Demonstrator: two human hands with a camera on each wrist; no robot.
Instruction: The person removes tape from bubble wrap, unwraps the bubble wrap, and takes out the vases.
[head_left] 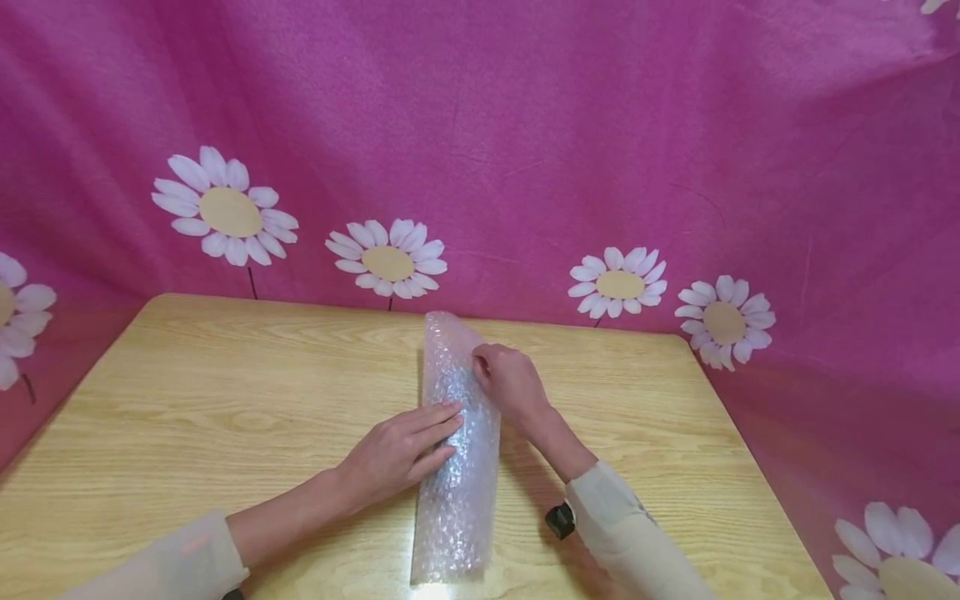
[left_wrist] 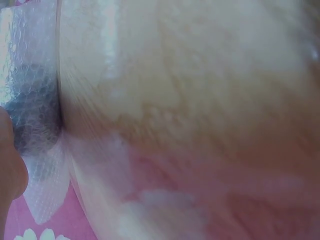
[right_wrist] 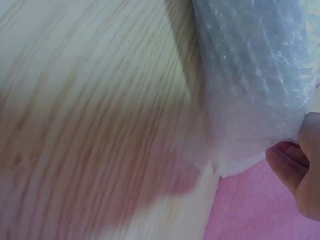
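Note:
A long bundle of clear bubble wrap (head_left: 457,508) lies lengthwise on the wooden table, its far end at the back edge. Something dark (left_wrist: 35,107) shows through the layers in the left wrist view; its kind cannot be made out. My left hand (head_left: 397,450) rests on the bundle's left side with fairly straight fingers laid over the plastic. Higher up on the right, my right hand (head_left: 513,383) has its fingers curled and pinches the wrap's edge near the far end. In the right wrist view, those curled fingers (right_wrist: 287,162) meet the wrap's border.
The light wooden table (head_left: 247,400) extends to both sides of the bundle. Behind it and at its sides hangs a pink cloth (head_left: 510,167) printed with white daisies. A small black object (head_left: 560,520) sits at the right cuff.

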